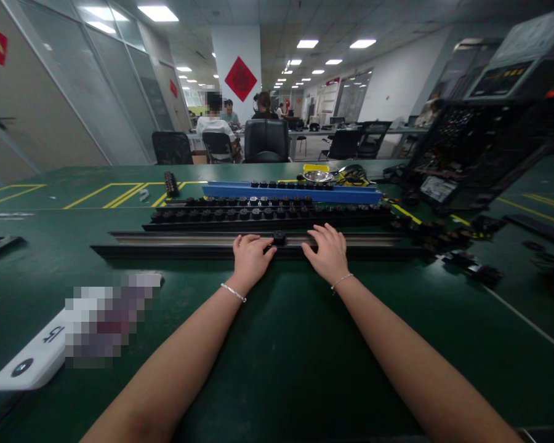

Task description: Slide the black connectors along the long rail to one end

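A long black channel rail [189,251] with a pale metallic inside lies crosswise on the green table in front of me. One small black part [279,237] sits in it, near the middle. My left hand [253,258] rests on the rail with its fingers stretched out, their tips at the part's left side. Whether they touch it I cannot tell. To the right of the part, my right hand [329,253] lies over the rail, thumb and fingers spread, holding nothing.
Behind the rail are rows of black round parts [231,214] and a blue channel [295,192]. A metal bowl [318,176] stands farther back. Loose black parts [473,266] and an open computer case [461,147] are at right, a white device [37,363] at left. People sit beyond.
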`<state>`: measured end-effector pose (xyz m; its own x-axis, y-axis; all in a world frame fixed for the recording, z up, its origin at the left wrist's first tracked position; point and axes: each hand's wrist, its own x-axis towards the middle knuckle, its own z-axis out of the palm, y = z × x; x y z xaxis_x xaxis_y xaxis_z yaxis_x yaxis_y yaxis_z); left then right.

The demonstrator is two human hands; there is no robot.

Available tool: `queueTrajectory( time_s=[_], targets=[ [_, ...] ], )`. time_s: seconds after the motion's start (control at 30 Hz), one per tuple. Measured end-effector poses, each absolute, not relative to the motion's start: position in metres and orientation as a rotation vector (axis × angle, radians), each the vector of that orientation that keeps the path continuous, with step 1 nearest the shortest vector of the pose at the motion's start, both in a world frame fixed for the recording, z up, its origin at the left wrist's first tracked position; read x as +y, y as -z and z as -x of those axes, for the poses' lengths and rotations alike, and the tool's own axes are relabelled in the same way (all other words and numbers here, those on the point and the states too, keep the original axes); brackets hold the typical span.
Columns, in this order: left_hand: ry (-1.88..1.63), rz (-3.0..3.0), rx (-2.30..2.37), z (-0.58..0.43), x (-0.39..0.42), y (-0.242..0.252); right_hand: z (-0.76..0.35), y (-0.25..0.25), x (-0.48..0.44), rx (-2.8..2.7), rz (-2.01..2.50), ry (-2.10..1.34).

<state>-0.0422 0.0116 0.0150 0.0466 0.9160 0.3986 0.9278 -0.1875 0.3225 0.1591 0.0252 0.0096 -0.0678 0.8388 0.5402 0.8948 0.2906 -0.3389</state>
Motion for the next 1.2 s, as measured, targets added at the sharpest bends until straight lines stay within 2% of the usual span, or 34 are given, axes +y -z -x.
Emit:
queueTrajectory(
  time_s=[0.53, 1.2],
  targets=[
    [0.897, 2.297, -1.882, 0.042, 0.012, -0.008, -0.096, -0.018, 0.032, -1.763, 1.626, -0.098],
    [0.959, 2.294, -1.820, 0.042, 0.012, -0.004, -0.101, -0.015, 0.031, -1.642, 1.621, -0.054]
  ],
)
